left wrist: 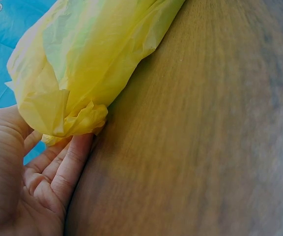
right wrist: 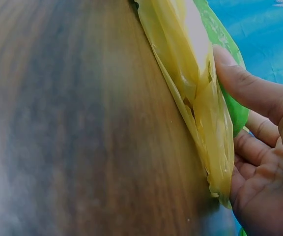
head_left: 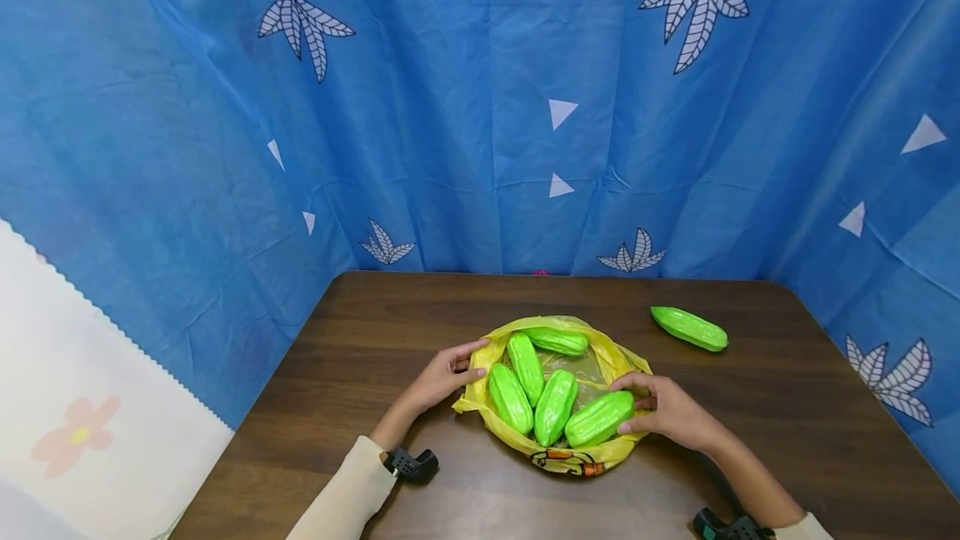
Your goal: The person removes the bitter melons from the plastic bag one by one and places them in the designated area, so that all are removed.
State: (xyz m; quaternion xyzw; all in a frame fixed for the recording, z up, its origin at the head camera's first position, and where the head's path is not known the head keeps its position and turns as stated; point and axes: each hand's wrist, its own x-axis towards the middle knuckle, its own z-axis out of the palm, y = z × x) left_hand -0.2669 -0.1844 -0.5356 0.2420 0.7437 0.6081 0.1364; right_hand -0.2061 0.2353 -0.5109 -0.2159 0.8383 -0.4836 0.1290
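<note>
Front of the yellow bag [head_left: 617, 451], there's the print [head_left: 568, 462]: black outlines with an orange patch, folded over and too small to read! Over to the right hand [head_left: 667, 411], in at the bag's right rim, thumb on the near side, fingers on the far side, clamped on the end of a green vegetable [head_left: 600, 419]. That one lies inside the bag, at the right front, pointing in toward the middle. Four more green vegetables [head_left: 557, 407] share the bag, one along the back, three bunched left and centre, well apart from that right hand.

Left side, the left hand [head_left: 444, 373] is touching the bag's left rim, thumb and fingers apart in the head view; in the left wrist view the plastic covers the fingertips, so whether it pinches the rim I cannot tell. Out on the worktop [head_left: 375, 332], beyond the right hand, a lone green vegetable [head_left: 690, 328] lies near the back edge. The right wrist camera [head_left: 727, 526] is cut off by the frame's bottom, and the right wrist view shows only part of the clamped vegetable, yellow plastic across it.
</note>
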